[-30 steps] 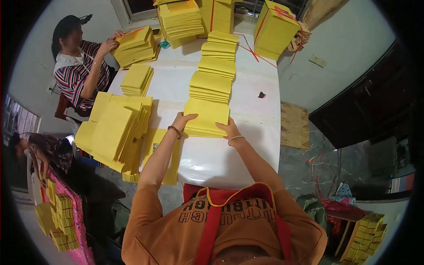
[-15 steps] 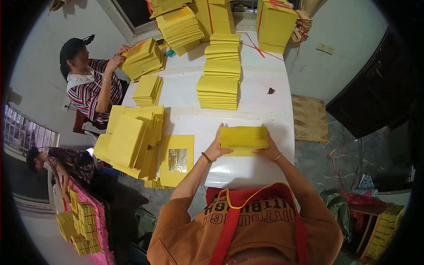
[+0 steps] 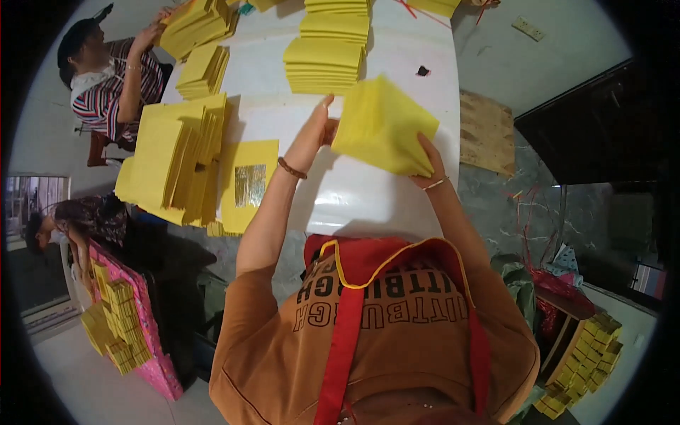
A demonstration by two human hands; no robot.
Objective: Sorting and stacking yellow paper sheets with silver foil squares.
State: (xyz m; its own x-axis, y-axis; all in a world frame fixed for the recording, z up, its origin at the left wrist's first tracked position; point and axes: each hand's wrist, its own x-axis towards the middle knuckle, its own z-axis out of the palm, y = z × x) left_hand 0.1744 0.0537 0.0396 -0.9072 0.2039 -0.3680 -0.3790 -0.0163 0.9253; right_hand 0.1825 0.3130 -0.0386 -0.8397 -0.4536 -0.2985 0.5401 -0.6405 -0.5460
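Observation:
A thick stack of yellow paper sheets (image 3: pixel 386 127) is tilted above the white table, its broad face turned up and slightly blurred. My left hand (image 3: pixel 320 129) is at its left edge, thumb pointing away and fingers curled against the stack's side. Along the lower right corner, my right hand (image 3: pixel 430 161) grips the stack, with fingers on its right face. Just beyond, a row of folded yellow paper bundles (image 3: pixel 324 67) runs away from me. To the left lies a flat yellow sheet with a silver foil square (image 3: pixel 250 185).
Left on the table (image 3: pixel 333 202) stands a large heap of yellow paper (image 3: pixel 159 152), with a smaller bundle (image 3: pixel 202 72) behind. A person in a striped top (image 3: pixel 120 88) handles paper at the far left. Another person bends over a pink-covered table (image 3: pixel 152 333). Yellow bundles (image 3: pixel 584 361) fill the lower right.
The stack, earlier lying level between both hands, is now lifted and turned at an angle with its broad face showing. My left hand has shifted up its side. The whole view has shifted too.

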